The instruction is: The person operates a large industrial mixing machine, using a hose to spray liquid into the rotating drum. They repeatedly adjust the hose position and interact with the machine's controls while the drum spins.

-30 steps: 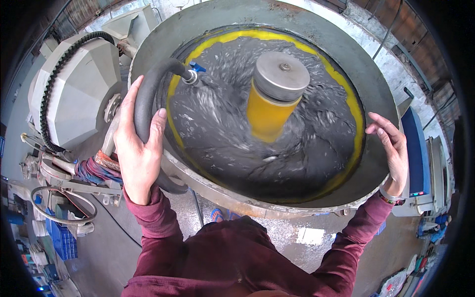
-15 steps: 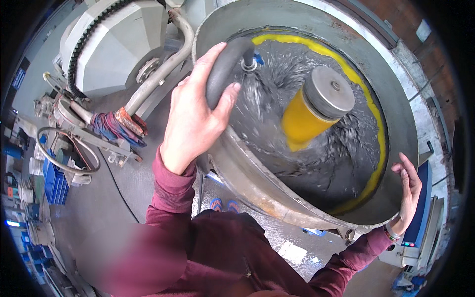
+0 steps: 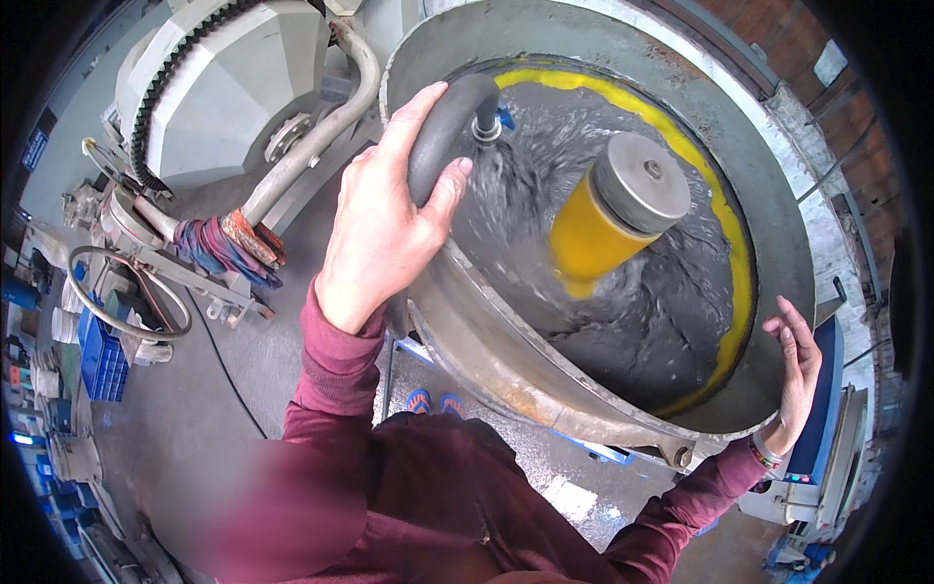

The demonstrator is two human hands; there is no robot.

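Observation:
My left hand (image 3: 384, 219) is wrapped round a thick dark grey hose (image 3: 443, 146) that arches over the rim of a large round metal tub (image 3: 593, 413). The hose ends in a metal fitting (image 3: 485, 131) with a small blue lever (image 3: 505, 119), above dark wet material (image 3: 584, 341) that looks blurred by motion. From the middle of the tub rises a yellow post (image 3: 593, 238) with a round grey metal cap (image 3: 650, 180). My right hand (image 3: 796, 375) holds nothing; its wrist is at the tub's right rim and its fingers are apart, slightly curled.
A yellow band (image 3: 671, 136) lines the tub's inner wall. To the left stand a large faceted machine (image 3: 233, 92) and a bent pipe (image 3: 316, 141) wrapped with cloth (image 3: 209, 248). A blue crate (image 3: 104, 352) and a cable (image 3: 226, 360) lie on the floor; a blue-sided machine (image 3: 819, 409) is at right.
The view has shifted slightly, and the tub's rim appears a little higher. My left hand keeps its grasp on the hose, and my right hand stays at the rim.

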